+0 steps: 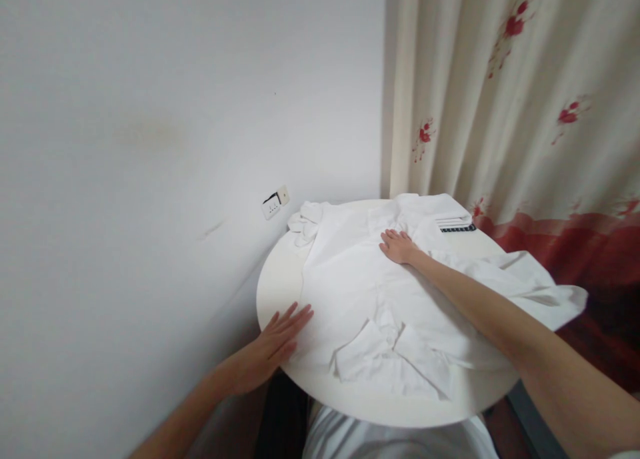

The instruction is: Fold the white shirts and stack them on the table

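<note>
Collar (391, 352) of the white shirt (345, 272) faces the table's near edge (390, 412). Left hand (277, 342), spread, at left edge; right hand (399, 247), slightly spread, on shirt.

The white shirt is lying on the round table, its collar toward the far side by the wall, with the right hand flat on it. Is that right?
Not quite: in the head view, the collar is toward the table's near side. The white shirt does lie on the round table, with the right hand flat on it.
</note>
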Available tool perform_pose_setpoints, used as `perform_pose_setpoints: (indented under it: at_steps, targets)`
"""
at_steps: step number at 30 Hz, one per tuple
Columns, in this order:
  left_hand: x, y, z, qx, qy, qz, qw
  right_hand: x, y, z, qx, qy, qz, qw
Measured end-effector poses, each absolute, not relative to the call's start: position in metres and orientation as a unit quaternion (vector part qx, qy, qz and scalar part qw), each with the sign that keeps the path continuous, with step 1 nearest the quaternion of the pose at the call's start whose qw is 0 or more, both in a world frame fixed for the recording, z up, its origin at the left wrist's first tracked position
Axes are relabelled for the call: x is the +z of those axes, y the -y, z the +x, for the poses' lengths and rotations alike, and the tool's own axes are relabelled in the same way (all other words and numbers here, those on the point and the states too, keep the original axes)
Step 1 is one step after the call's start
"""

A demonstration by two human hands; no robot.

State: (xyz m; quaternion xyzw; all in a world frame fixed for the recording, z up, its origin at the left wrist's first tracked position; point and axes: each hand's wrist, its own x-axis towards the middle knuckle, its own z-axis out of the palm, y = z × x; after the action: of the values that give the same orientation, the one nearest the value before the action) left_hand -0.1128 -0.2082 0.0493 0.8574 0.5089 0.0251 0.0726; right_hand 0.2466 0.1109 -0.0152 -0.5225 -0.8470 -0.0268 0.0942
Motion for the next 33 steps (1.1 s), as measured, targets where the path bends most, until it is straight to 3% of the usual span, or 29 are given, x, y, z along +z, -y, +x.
perform_pose_setpoints:
  at_steps: [9,15,18,22,33]
  targets:
    - [0.096,0.091,-0.058,0.183,-0.505,0.843,0.037,-0.014,-0.108,0.246,-0.037,0.845,-0.525,0.088]
    - [0.068,0.023,0.013,0.055,-0.446,0.887,0.103,-0.016,-0.11,0.247,-0.041,0.843,-0.529,0.091]
    - [0.037,0.011,0.032,0.01,-0.475,0.874,0.101,-0.018,-0.11,0.248,-0.042,0.845,-0.524,0.096]
    - [0.009,0.013,0.044,0.079,-0.466,0.88,0.045,-0.018,-0.11,0.248,-0.041,0.843,-0.528,0.095]
    - [-0.002,0.008,0.044,0.087,-0.495,0.864,0.021,-0.008,-0.084,0.248,0.007,0.878,-0.471,0.09]
